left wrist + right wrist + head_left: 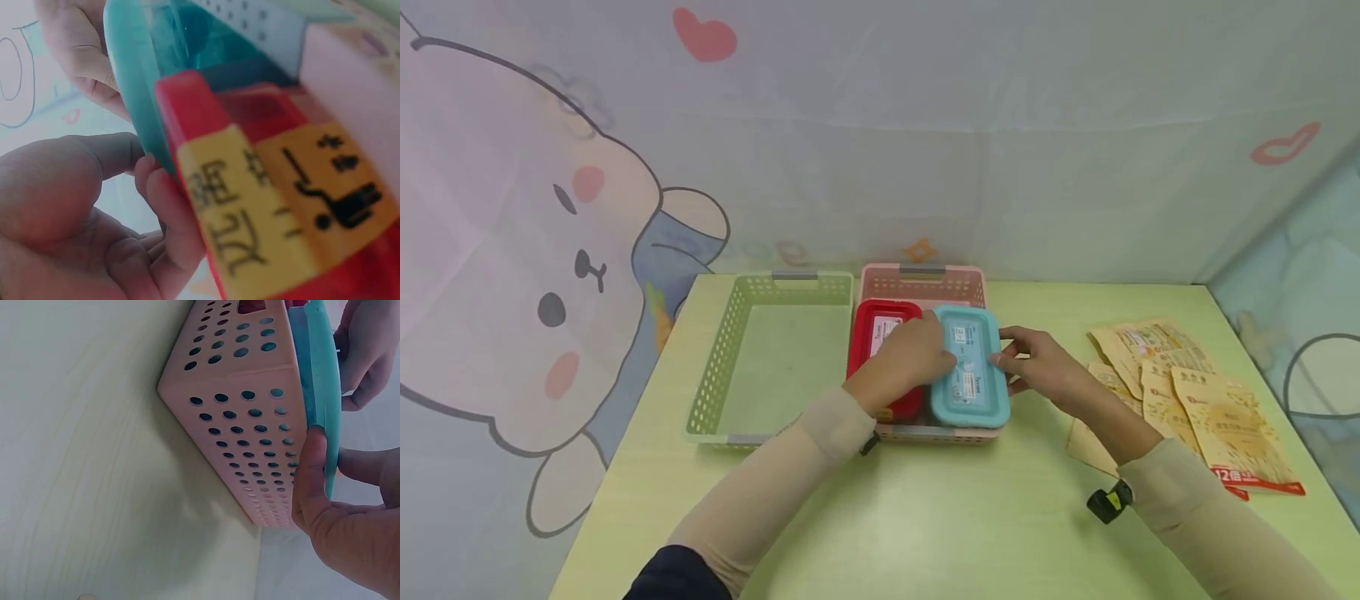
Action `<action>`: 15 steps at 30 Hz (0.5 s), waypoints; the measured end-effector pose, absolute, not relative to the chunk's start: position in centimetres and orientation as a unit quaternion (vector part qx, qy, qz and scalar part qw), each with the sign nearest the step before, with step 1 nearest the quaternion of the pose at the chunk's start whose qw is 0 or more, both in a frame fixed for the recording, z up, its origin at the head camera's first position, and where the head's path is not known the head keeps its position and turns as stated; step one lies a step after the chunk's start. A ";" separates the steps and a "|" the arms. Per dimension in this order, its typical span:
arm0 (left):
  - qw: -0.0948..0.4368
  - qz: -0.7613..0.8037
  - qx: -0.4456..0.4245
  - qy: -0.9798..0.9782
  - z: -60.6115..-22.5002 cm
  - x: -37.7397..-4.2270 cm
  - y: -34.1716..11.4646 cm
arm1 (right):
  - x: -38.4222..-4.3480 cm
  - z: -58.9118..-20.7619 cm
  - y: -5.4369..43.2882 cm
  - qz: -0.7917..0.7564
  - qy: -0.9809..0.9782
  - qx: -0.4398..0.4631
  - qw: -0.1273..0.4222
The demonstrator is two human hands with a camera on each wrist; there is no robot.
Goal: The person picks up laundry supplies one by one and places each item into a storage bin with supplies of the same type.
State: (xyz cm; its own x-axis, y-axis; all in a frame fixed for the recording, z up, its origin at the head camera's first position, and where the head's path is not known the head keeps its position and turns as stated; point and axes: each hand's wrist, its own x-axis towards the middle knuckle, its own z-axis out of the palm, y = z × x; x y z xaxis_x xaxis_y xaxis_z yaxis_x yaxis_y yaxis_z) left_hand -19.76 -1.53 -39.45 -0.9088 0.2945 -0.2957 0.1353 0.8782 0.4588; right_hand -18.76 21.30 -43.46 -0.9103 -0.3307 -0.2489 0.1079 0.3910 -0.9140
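A teal lidded storage box (970,367) sits in the right side of a pink perforated basket (922,289), its rim above the basket wall. My left hand (912,354) grips its left edge, the fingers down between it and a red lidded box (868,329). In the left wrist view, the left thumb meets the teal lid edge, beside the red box's yellow label (244,231). My right hand (1045,367) pinches the right edge. In the right wrist view, a right finger (312,469) reaches under the teal rim outside the basket, with the thumb on the lid.
A green perforated basket (793,358) stands left of the pink one on the pale table (925,533). Several yellow printed packets (1232,421) lie spread at the right, partly behind the right forearm. A printed curtain (925,167) hangs along the table's back edge.
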 end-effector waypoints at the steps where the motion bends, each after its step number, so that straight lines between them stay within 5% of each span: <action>1: 0.182 0.225 0.113 0.951 -39.6 -19.7 -1.6 | -18.8 -43.5 21.4 -0.549 0.808 -0.071 0.202; 15: 0.172 0.255 0.097 0.947 -40.3 -18.9 -1.5 | -18.8 -43.7 21.5 -0.563 0.796 -0.069 0.212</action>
State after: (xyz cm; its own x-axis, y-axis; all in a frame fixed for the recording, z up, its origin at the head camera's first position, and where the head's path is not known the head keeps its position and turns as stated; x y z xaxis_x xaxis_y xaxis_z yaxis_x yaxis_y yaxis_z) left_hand -18.87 -1.47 -40.29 -0.9221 0.2711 -0.2760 0.0955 0.8509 0.5165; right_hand -18.82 21.49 -43.75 -0.9007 -0.3488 -0.2590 0.1285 0.3557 -0.9257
